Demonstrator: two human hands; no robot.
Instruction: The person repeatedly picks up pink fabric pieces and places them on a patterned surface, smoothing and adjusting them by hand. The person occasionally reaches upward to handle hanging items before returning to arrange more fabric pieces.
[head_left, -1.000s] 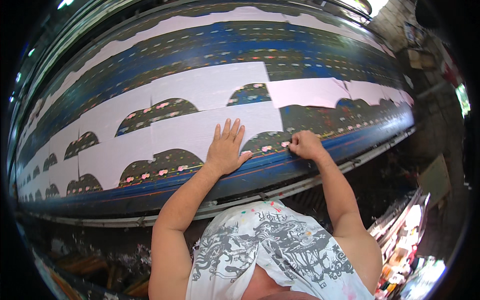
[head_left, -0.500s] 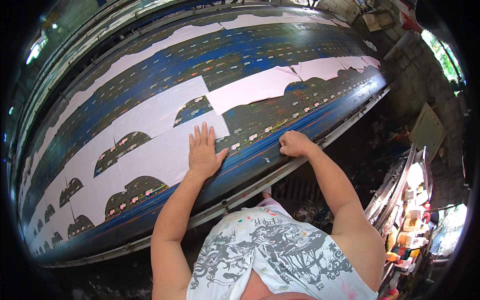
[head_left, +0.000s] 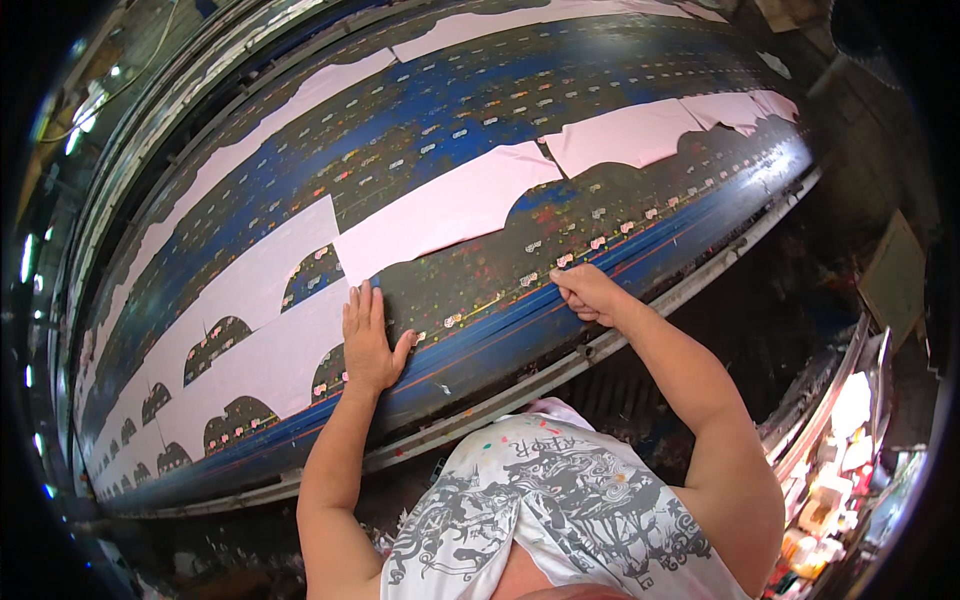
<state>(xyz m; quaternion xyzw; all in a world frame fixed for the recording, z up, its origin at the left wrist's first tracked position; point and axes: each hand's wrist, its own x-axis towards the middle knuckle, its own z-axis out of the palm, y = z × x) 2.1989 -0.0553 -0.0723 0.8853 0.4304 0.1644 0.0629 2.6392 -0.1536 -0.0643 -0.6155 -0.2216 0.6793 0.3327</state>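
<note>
My left hand (head_left: 370, 345) lies flat with its fingers straight and its thumb apart. Its fingertips touch the right end of a pale cloth piece (head_left: 312, 312) in the nearer row. My right hand (head_left: 588, 294) is closed, thumb against the curled fingers, over the blue strip (head_left: 490, 331) along the table's near edge. Whatever it may hold is hidden. Beyond the hands, a pink cloth piece (head_left: 445, 206) with a curved cut-out lies on the long dark printed table (head_left: 455, 285).
More pink pieces (head_left: 625, 143) continue to the right, and another pale row (head_left: 300, 95) runs along the far side. A metal rail (head_left: 560, 365) borders the near edge. Bottles and containers (head_left: 825, 505) stand at the lower right, near a leaning board (head_left: 892, 270).
The view has shifted right along the table. My left hand has slid right to the pale piece's end. My right hand stays closed and has also moved right along the strip.
</note>
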